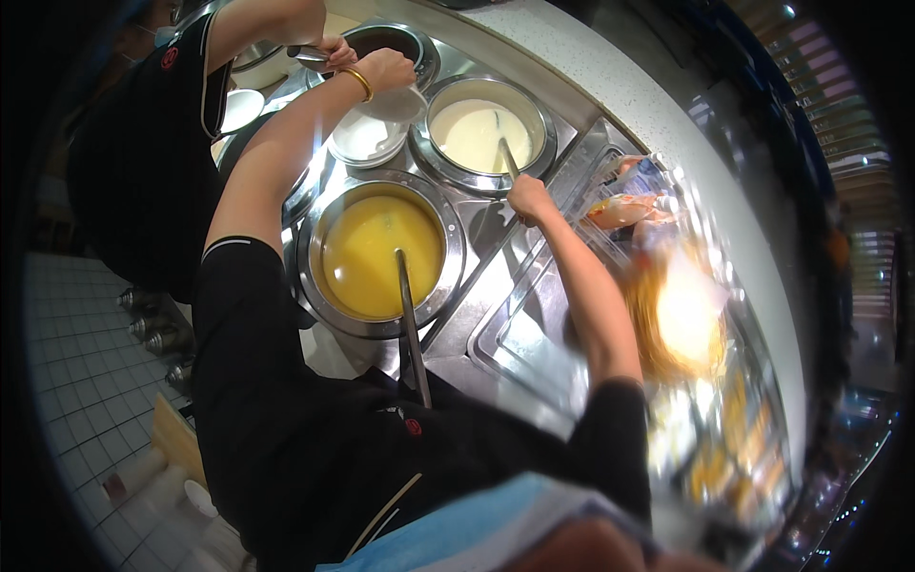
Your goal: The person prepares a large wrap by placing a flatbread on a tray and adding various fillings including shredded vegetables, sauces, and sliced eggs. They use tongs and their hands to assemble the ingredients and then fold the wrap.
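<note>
My left hand [388,70], a gold bangle at its wrist, grips the rim of a translucent plastic bowl [400,106]. The bowl is above a stack of white bowls [366,139], left of a round steel-rimmed pot [547,136] of cream-coloured liquid [465,132]. My right hand [530,200] is closed around the handle of a metal ladle [507,157], whose lower end is hidden in that liquid. Nearer to me, a second pot [307,268] holds yellow liquid [364,272]; another ladle [404,286] stands in it, its handle leaning towards me.
At the upper left a co-worker's hand [337,51] is by a metal handle [307,53], near a dark-filled pot [414,43] and my left hand. Capped pouches [618,211] lie in a clear container at the right. A pale speckled ledge [572,50] curves behind the steel counter.
</note>
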A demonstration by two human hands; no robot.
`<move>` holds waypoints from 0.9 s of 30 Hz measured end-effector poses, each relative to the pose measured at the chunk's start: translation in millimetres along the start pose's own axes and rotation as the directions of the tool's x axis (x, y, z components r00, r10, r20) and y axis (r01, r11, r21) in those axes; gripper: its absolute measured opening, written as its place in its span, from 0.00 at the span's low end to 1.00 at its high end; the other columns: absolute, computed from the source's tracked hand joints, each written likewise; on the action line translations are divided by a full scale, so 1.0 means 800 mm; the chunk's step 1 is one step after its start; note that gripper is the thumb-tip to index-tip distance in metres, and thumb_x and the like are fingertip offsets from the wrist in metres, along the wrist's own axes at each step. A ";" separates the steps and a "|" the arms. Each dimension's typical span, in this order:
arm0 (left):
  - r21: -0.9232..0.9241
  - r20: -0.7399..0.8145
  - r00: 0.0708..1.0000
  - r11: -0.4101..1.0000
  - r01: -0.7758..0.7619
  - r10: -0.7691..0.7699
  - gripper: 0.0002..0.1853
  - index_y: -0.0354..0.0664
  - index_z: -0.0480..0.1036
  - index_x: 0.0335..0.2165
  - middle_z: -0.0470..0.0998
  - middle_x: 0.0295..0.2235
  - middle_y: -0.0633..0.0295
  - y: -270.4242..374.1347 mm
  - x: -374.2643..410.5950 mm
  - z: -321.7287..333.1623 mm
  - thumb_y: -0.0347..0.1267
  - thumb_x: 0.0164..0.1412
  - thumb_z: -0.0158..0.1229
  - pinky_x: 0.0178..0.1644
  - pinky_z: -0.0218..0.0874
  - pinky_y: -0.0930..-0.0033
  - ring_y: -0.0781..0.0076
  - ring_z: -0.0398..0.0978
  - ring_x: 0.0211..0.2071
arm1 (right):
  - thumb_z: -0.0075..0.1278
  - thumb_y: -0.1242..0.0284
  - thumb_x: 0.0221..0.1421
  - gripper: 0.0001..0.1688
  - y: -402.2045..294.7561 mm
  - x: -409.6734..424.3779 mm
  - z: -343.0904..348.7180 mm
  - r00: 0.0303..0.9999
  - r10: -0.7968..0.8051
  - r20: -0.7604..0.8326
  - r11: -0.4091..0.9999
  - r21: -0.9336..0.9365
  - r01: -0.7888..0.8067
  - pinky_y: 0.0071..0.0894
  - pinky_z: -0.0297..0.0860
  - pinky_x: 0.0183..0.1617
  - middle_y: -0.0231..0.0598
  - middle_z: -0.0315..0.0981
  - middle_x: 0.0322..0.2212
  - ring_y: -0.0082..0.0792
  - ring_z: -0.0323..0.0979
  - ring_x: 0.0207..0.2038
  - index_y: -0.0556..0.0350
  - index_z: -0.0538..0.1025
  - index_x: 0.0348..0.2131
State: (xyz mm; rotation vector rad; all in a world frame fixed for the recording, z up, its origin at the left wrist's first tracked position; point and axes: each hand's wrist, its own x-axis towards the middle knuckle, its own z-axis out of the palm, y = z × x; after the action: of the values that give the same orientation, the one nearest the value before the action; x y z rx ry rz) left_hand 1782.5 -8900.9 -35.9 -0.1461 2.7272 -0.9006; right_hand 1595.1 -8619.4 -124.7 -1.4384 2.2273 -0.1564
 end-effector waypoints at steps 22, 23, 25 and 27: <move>-0.057 0.362 0.877 -0.947 -0.317 -0.316 0.31 0.48 0.41 0.62 0.58 0.57 0.49 0.256 -0.123 0.037 0.43 0.68 0.41 0.50 0.68 0.43 0.50 0.66 0.54 | 0.49 0.81 0.55 0.03 0.068 -0.062 0.051 0.958 -0.015 0.287 0.194 0.941 -0.278 0.15 0.51 0.10 0.32 0.63 0.18 0.16 0.58 0.13 0.60 0.69 0.29; -0.060 0.374 0.877 -0.951 -0.302 -0.302 0.31 0.48 0.41 0.62 0.59 0.57 0.50 0.255 -0.122 0.030 0.46 0.68 0.39 0.50 0.68 0.44 0.50 0.66 0.54 | 0.49 0.81 0.55 0.03 0.071 -0.063 0.055 0.960 -0.008 0.279 0.198 0.942 -0.272 0.15 0.51 0.10 0.32 0.63 0.18 0.16 0.58 0.13 0.60 0.69 0.29; -0.077 0.397 0.859 -0.945 -0.319 -0.323 0.30 0.48 0.42 0.62 0.59 0.57 0.50 0.256 -0.122 0.023 0.47 0.69 0.36 0.49 0.68 0.44 0.51 0.67 0.53 | 0.48 0.81 0.55 0.02 0.068 -0.068 0.058 0.965 0.006 0.263 0.211 0.943 -0.259 0.14 0.52 0.10 0.32 0.63 0.18 0.16 0.58 0.13 0.60 0.69 0.29; -0.074 0.405 0.854 -0.943 -0.324 -0.325 0.29 0.46 0.43 0.62 0.59 0.57 0.50 0.255 -0.122 0.023 0.46 0.69 0.34 0.50 0.68 0.44 0.51 0.67 0.53 | 0.47 0.82 0.56 0.02 0.066 -0.073 0.060 0.967 -0.001 0.253 0.160 0.955 -0.249 0.14 0.51 0.10 0.31 0.63 0.18 0.16 0.57 0.12 0.60 0.69 0.30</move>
State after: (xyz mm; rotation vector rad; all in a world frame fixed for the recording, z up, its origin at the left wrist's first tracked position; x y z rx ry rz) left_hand 1879.1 -8730.7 -150.5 0.7360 -0.8404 -2.3372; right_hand 1593.0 -8536.6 -165.8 -0.4193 1.3836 -1.1470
